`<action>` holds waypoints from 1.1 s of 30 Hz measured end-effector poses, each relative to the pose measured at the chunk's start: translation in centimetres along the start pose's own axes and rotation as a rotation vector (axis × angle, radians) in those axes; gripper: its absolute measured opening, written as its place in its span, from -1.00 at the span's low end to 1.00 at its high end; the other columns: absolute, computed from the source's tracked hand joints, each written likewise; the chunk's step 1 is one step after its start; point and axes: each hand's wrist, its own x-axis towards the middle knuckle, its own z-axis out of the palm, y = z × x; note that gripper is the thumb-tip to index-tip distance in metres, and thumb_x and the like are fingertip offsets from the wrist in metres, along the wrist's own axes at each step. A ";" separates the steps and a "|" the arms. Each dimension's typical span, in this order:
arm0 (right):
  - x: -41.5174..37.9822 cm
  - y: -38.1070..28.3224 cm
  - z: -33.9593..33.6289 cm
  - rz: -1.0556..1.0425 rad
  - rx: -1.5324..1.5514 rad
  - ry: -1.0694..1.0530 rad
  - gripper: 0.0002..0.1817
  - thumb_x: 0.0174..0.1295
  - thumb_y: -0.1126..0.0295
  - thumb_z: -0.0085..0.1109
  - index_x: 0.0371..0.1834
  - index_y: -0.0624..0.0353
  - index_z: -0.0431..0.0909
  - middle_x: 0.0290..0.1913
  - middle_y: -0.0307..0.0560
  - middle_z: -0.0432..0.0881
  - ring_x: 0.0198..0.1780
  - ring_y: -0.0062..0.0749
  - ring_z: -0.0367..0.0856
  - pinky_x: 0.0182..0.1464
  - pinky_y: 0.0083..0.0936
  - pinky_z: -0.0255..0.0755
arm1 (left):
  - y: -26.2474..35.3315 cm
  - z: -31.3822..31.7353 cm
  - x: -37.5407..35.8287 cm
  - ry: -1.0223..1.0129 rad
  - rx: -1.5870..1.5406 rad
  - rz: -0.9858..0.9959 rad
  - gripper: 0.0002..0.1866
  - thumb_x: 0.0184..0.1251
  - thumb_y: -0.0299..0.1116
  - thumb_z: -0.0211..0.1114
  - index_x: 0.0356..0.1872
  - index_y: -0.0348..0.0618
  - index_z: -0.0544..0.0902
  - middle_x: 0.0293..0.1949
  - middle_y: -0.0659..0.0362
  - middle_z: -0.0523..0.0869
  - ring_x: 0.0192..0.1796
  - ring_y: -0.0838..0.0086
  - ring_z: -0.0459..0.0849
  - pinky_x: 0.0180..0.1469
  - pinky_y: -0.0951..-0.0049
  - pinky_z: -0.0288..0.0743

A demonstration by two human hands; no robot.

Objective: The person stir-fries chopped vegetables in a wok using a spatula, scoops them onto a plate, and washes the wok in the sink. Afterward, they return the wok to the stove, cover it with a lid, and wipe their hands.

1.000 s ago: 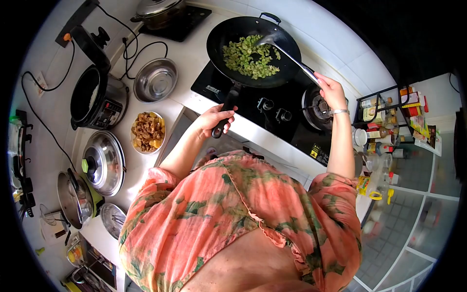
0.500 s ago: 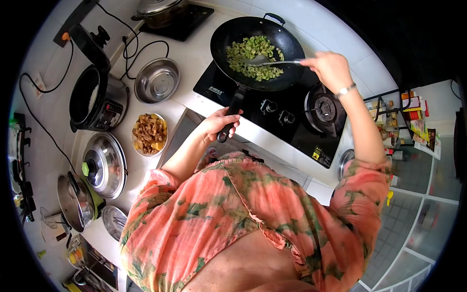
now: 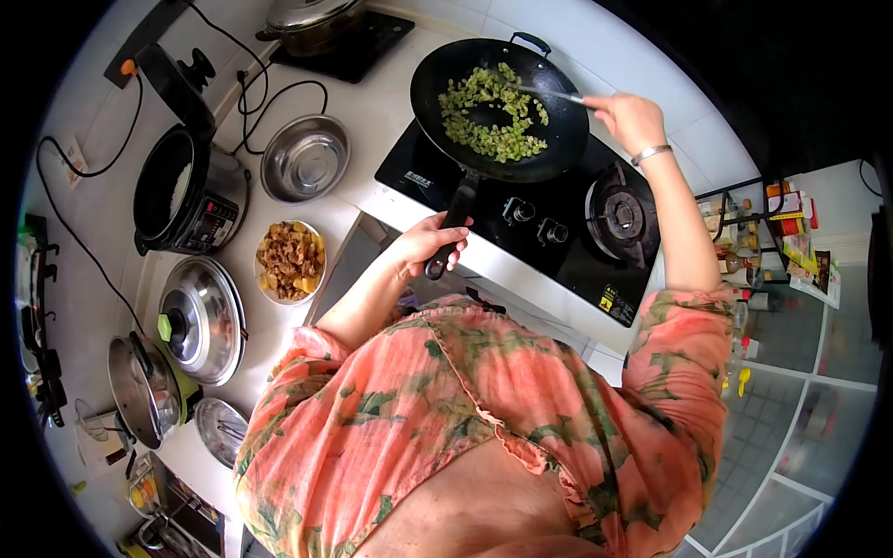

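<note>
The left hand (image 3: 433,245) is curled tight. The right hand (image 3: 633,123), farther forward, grips too, its arm (image 3: 684,223) stretched out.

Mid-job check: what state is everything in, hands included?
Left hand: closed on the wok handle
Right hand: gripping the spatula
Wok: uncovered, on the stove
Greens: chopped, spread around a bare patch
Right burner: no pan on it
Rice cooker: open
Back pot: lidded
Plate: heaped with food
</note>
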 end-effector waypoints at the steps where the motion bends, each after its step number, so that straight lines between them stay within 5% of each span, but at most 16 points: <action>1: -0.5 0.0 0.4 -0.108 -0.104 -0.036 -0.77 0.13 0.19 0.14 -0.14 -0.26 0.65 -0.31 -0.24 0.68 -0.26 -0.29 0.62 -0.26 -0.39 0.46 | 0.0 -0.1 0.0 0.000 0.004 0.002 -0.68 0.27 -0.42 0.19 -0.01 -0.23 0.34 -0.50 0.22 0.49 -0.61 0.57 0.49 -0.61 0.58 0.41; 3: -1.8 -0.2 -0.4 -0.132 -0.014 -0.048 -0.77 0.13 0.19 0.14 -0.13 -0.24 0.65 -0.26 -0.21 0.67 -0.25 -0.26 0.62 -0.24 -0.40 0.47 | 0.2 0.0 0.0 0.003 0.004 -0.002 -0.68 0.27 -0.42 0.19 -0.01 -0.22 0.34 -0.50 0.22 0.49 -0.61 0.57 0.49 -0.61 0.58 0.41; 7: -3.2 1.0 -2.1 0.143 0.228 -0.174 -0.74 0.16 0.26 0.15 -0.06 -0.17 0.62 -0.25 -0.11 0.68 -0.29 -0.32 0.63 -0.25 -0.46 0.44 | 0.2 0.0 -0.1 0.009 0.013 -0.019 -0.69 0.27 -0.41 0.19 -0.01 -0.21 0.35 -0.50 0.23 0.49 -0.61 0.57 0.49 -0.61 0.59 0.39; 9: -3.9 2.5 0.7 0.152 0.688 -0.071 -0.72 0.20 0.30 0.12 -0.01 -0.03 0.60 -0.42 -0.23 0.67 -0.45 -0.54 0.55 -0.36 -0.60 0.38 | 0.2 0.1 -0.1 0.009 0.002 -0.018 -0.69 0.27 -0.41 0.19 -0.01 -0.21 0.35 -0.50 0.23 0.49 -0.61 0.57 0.48 -0.61 0.59 0.39; 10: -4.1 2.7 1.6 0.312 0.898 -0.188 -0.70 0.23 0.34 0.10 0.03 0.09 0.57 -0.53 -0.37 0.54 -0.55 -0.70 0.37 -0.48 -0.72 0.27 | 0.2 0.1 -0.1 0.011 -0.006 -0.019 -0.68 0.27 -0.41 0.19 -0.01 -0.22 0.35 -0.50 0.22 0.49 -0.62 0.57 0.48 -0.62 0.59 0.38; 11: -4.6 2.2 2.6 0.345 1.034 -0.168 -0.72 0.25 0.35 0.10 0.02 0.06 0.58 -0.58 -0.44 0.39 -0.61 -0.75 0.26 -0.56 -0.77 0.17 | 0.2 0.1 -0.1 0.009 -0.003 -0.023 -0.68 0.27 -0.41 0.19 -0.01 -0.22 0.35 -0.50 0.22 0.49 -0.62 0.57 0.48 -0.62 0.59 0.38; 14: -6.0 1.9 5.2 0.500 1.172 -0.239 -0.75 0.27 0.35 0.07 -0.02 0.02 0.60 -0.60 -0.47 0.37 -0.62 -0.78 0.25 -0.60 -0.78 0.13 | 0.2 0.1 0.0 0.023 0.009 -0.017 -0.69 0.28 -0.41 0.18 -0.01 -0.21 0.35 -0.50 0.22 0.49 -0.62 0.57 0.48 -0.62 0.59 0.38; 22: -12.2 6.0 2.6 0.677 1.205 -0.170 -0.73 0.28 0.33 0.06 0.00 0.08 0.58 -0.62 -0.47 0.34 -0.67 -0.79 0.22 -0.69 -0.81 0.02 | 0.1 0.0 -0.1 0.029 0.033 -0.016 -0.67 0.30 -0.39 0.16 0.05 -0.21 0.36 -0.47 0.23 0.49 -0.60 0.58 0.47 -0.58 0.57 0.41; 29: -11.8 3.8 2.4 0.801 1.285 -0.325 -0.69 0.26 0.25 0.10 -0.01 0.12 0.57 -0.65 -0.42 0.38 -0.69 -0.81 0.19 -0.70 -0.81 -0.04 | 0.0 -0.2 0.1 0.024 0.032 -0.017 -0.67 0.31 -0.40 0.14 0.04 -0.24 0.35 -0.47 0.21 0.49 -0.59 0.54 0.49 -0.57 0.55 0.43; 33: -9.1 5.9 -2.1 0.453 0.798 -0.309 -0.66 0.16 0.31 0.21 -0.02 0.19 0.54 -0.52 -0.41 0.49 -0.52 -0.77 0.35 -0.48 -0.78 0.26 | 0.1 0.5 -0.1 0.033 0.023 -0.006 -0.68 0.31 -0.41 0.13 0.04 -0.25 0.35 -0.47 0.20 0.50 -0.57 0.52 0.52 -0.56 0.54 0.44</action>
